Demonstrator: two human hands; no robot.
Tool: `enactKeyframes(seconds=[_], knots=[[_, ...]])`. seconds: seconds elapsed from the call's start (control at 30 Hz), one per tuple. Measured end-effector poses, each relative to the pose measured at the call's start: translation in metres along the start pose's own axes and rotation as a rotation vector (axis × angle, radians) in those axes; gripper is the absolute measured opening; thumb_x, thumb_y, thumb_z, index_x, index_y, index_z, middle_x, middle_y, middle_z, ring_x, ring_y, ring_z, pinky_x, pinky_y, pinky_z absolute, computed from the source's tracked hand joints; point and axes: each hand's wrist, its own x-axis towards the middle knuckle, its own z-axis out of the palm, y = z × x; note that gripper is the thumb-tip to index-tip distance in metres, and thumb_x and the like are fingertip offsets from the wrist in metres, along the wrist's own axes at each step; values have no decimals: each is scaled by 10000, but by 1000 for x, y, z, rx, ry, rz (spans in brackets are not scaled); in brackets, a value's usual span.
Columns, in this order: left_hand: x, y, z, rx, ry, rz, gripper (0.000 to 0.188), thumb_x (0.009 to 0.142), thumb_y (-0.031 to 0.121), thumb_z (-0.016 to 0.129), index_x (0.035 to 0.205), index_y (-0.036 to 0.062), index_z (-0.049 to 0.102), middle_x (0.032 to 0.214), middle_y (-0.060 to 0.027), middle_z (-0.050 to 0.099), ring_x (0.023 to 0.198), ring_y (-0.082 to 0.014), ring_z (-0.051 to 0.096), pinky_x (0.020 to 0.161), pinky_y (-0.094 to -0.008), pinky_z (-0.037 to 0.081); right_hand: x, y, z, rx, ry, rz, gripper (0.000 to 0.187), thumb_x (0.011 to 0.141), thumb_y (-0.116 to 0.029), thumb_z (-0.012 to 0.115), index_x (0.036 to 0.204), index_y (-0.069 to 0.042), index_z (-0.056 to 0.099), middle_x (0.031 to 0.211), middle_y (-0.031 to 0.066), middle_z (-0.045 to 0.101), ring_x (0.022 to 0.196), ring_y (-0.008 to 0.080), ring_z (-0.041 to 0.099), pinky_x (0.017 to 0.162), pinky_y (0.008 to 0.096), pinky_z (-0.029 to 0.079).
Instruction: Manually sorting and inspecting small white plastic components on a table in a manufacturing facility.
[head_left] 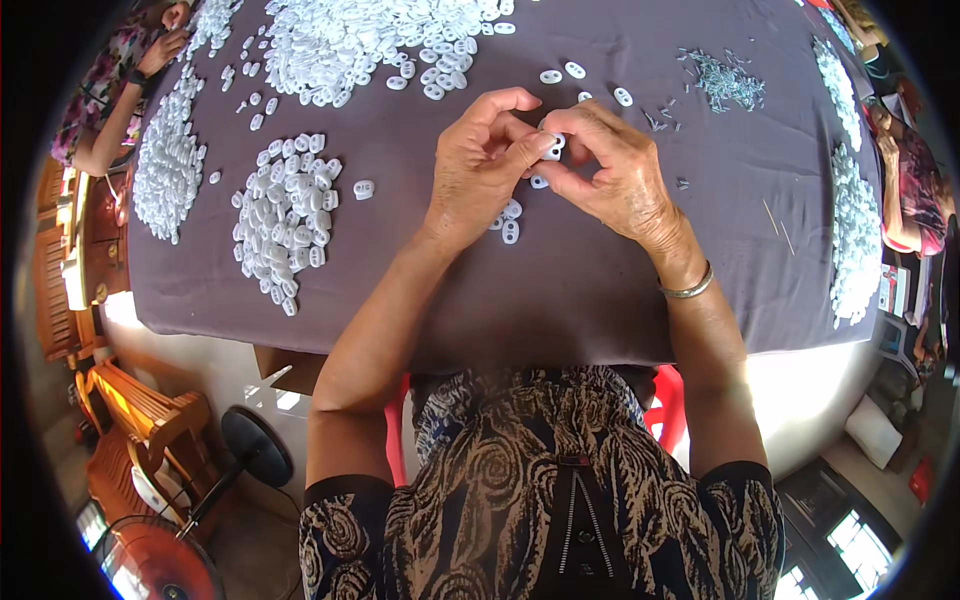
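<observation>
Both hands' fingers (530,150) half hide a white piece (552,150).

Two hands at work, left hand (478,165) and right hand (612,170), with one white oval piece (552,148) pinched between them. Three more white pieces (510,222) lie just below the fingers. Six heaps of white pieces on the surface (600,300), far too many to count singly; the nearest heap (283,215) sits left. One pile of small metal pins (725,82). One bangle (688,290).
</observation>
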Motion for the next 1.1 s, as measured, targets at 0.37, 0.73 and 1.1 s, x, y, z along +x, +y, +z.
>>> enactKeyframes(seconds=[0.37,0.73,1.1], knots=[[0,9,2,-74,-61,-154,309,876,26,623,1181,35,571,763,44,555,745,-36,520,730,-214,445,-7,6,2,-278,-176,-13,312,799,-231,721,817,-24,488,785,127,551,705,334,577,576,404,480],[-4,15,1,-155,-62,-168,297,862,22,585,1155,56,620,747,53,513,712,-41,505,677,-219,441,-9,2,12,-211,-164,3,280,846,-191,677,788,-13,468,728,162,576,688,361,594,586,415,479],[0,2,5,-227,-10,-142,301,824,-39,567,1085,74,664,684,42,516,642,-51,492,594,-217,435,-8,8,11,-240,-186,-23,163,900,-124,595,834,6,523,743,154,633,674,333,626,581,383,492]])
